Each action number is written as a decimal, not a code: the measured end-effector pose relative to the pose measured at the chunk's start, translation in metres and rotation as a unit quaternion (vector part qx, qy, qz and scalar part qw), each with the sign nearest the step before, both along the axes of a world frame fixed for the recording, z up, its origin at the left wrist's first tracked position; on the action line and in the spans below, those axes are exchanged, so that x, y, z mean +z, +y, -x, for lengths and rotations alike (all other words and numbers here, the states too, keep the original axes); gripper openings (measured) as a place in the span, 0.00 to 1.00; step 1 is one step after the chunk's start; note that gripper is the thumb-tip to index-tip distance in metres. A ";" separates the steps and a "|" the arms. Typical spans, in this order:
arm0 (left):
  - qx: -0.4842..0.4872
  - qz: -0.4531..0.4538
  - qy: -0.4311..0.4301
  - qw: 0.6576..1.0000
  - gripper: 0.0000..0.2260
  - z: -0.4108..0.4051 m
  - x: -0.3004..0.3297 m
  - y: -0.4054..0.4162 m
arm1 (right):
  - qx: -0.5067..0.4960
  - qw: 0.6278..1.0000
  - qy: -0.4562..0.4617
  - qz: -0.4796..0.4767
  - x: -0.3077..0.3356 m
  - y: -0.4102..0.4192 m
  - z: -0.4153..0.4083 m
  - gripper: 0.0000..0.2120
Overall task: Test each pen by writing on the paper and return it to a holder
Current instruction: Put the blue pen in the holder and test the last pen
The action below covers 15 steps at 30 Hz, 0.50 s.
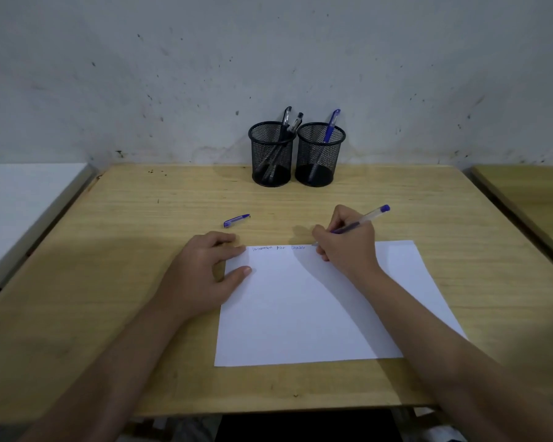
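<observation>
Paper pinned by flat left hand; right hand gripped blue pen, its cap lay toward counter's far-left, nearer left hand.

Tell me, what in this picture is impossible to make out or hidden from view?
Head view only:
- The writing along the paper's top edge: too small to read.
- The pen tip: hidden behind the right hand.
- The paper's top left corner: covered by the left hand.
- The black pens in the left holder: whether two or more, the mesh obscures.
- Both forearms: cut off by the bottom edge.
</observation>
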State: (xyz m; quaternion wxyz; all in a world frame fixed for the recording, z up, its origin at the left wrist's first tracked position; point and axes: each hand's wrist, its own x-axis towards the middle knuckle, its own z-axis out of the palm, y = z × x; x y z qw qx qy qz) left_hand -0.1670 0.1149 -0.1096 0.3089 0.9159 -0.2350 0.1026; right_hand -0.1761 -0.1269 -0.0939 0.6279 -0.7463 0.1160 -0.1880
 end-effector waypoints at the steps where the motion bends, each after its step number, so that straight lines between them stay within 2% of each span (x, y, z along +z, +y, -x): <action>1: 0.003 -0.007 0.001 1.000 0.25 0.001 0.000 0.000 | 0.003 1.000 0.000 0.001 0.000 0.000 0.000 0.14; 9: 0.002 -0.103 0.039 0.994 0.31 0.004 -0.002 -0.002 | 0.007 1.000 -0.002 0.009 -0.001 -0.001 0.000 0.14; 15: 0.005 -0.104 0.050 0.993 0.31 0.005 0.000 -0.002 | -0.013 1.000 -0.005 0.004 -0.002 0.000 -0.002 0.15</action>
